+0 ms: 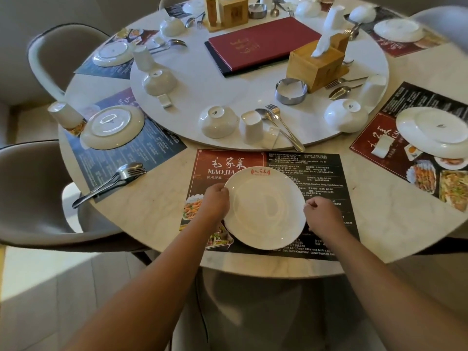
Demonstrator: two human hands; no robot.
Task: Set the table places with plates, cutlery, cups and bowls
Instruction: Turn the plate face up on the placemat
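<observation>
Plate pos: plate (264, 209) face-up, red logo at far rim, over the placemat (316, 173) nearest you; resting on the mat or just above it: can't tell
Left hand grip: left hand (215, 200) curled onto the plate's left rim, fingers closed on the edge; nothing else held
Right hand grip: right hand (323, 212) pinches the right rim w/ fingers bent in tight; nothing else held
Risk 1, tip: both holds sit at the very rim of glazed ware; if you let go of one side first, the plate may tilt and clack on the table (152, 209)
Risk 2, mat drag: mat looks thin and its near edge lies close to the table lip; if you slide the plate to adjust it, you may pull the mat askew or off the edge. Lift, don't push
Risk 3, reach: bowl (217, 121), cup (250, 126) and fork and spoon (281, 125) sit packed close on the turntable (228, 79) just beyond the mat, handle ends at its edge; a forearm passing over may knock them, and a sideways nudge prob. spins the turntable
Risk 4, flip: bowl and cup stand upside down; turning them over one-handed invites a fumble onto the plate
</observation>
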